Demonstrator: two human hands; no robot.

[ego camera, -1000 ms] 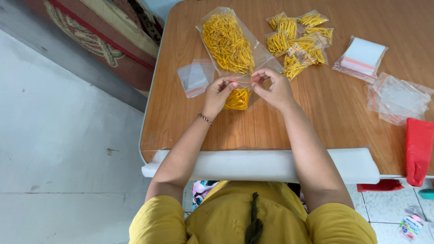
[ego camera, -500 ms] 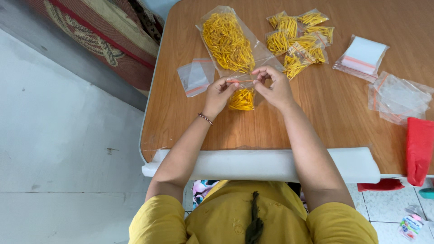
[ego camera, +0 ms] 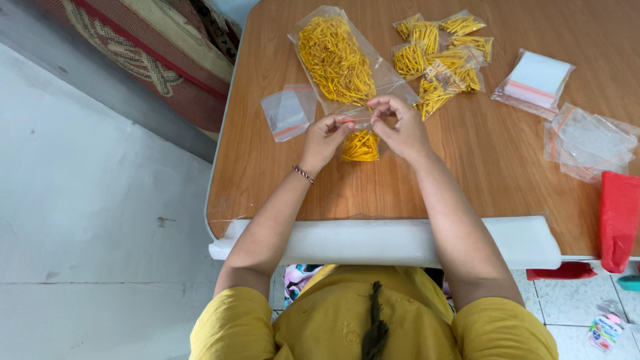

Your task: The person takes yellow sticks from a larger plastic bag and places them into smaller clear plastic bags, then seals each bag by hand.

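Note:
Both hands pinch the top edge of a small clear zip bag (ego camera: pixel 361 143) holding short yellow sticks, lifted just above the wooden table (ego camera: pixel 507 167). My left hand (ego camera: pixel 323 139) grips its left corner, my right hand (ego camera: pixel 399 127) its right corner. Just beyond the hands lies a large open clear bag (ego camera: pixel 335 59) full of the same yellow sticks. A pile of several small filled bags (ego camera: pixel 440 61) lies to the right of it.
An empty zip bag (ego camera: pixel 288 111) lies left of my left hand. A stack of empty bags (ego camera: pixel 536 80) and more loose ones (ego camera: pixel 590 141) lie at the right. A red object (ego camera: pixel 618 217) rests at the table's right edge. White padding (ego camera: pixel 387 241) covers the near edge.
The hands and the small bag have barely shifted; fingers work along the bag's top edge.

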